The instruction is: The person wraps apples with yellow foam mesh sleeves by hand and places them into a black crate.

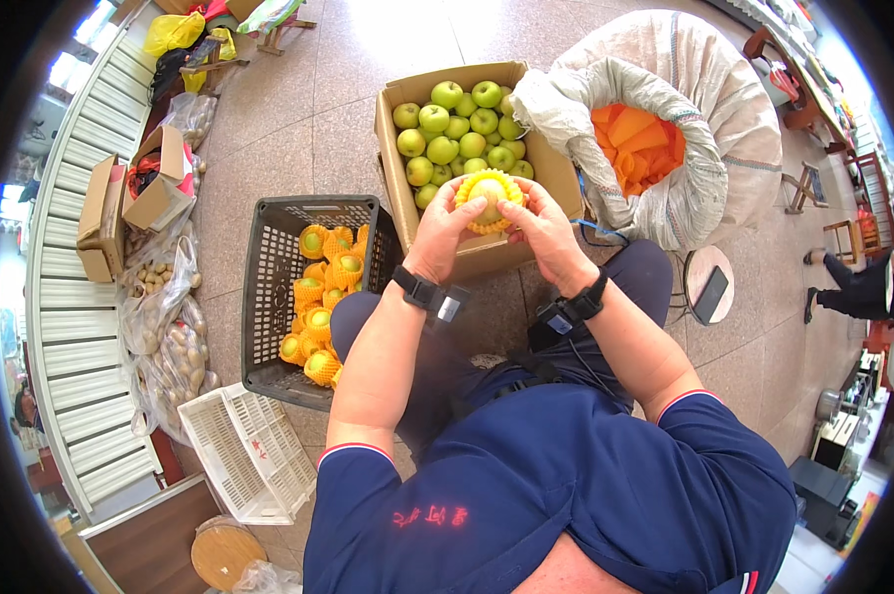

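Observation:
My left hand (441, 232) and my right hand (549, 236) together hold one apple in a yellow-orange foam net sleeve (491, 199), with both thumbs on it. They are over the near part of a cardboard box (555, 163) that holds many bare green apples (442, 150). To the left, a black plastic crate (252, 297) contains several apples in orange foam nets (318, 319). A large white woven sack (744, 126) stands to the right of the box, its rolled mouth showing a heap of flat orange foam nets (629, 145).
A white plastic basket (250, 453) lies below the black crate. Bags of potatoes (183, 349) and small open cartons (157, 182) line the left side. A round stool (707, 271) bearing a phone is at my right. Another person's legs (848, 286) show at far right.

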### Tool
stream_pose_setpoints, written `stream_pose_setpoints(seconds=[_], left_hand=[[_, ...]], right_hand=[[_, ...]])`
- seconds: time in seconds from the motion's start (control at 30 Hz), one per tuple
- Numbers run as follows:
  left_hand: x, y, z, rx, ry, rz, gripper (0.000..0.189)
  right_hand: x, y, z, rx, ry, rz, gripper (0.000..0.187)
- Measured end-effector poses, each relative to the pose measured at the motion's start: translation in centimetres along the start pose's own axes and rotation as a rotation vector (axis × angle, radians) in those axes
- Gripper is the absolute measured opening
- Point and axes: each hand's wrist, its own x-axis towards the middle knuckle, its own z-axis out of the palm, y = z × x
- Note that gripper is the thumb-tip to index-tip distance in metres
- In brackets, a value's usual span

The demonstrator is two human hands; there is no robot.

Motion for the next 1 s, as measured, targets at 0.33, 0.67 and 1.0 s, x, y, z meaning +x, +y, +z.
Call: stream_pose_setpoints(seconds=[0.33, 0.67, 1.0], left_hand=[[-0.3, 0.0, -0.5, 0.100, 0.016, 0.162, 0.053], [0.0, -0.5, 0.8, 0.148, 0.004, 0.178, 0.057], [-1.1, -0.3, -0.5, 0.720, 0.142, 0.414, 0.102]], right_hand=[[0.6, 0.6, 0.8, -0.034, -0.052, -0.013, 0.060], [0.6, 0.7, -1.1, 0.118, -0.072, 0.045, 0.049], [0.9, -0.7, 0.4, 0.156, -0.160, 0.143, 0.041]])
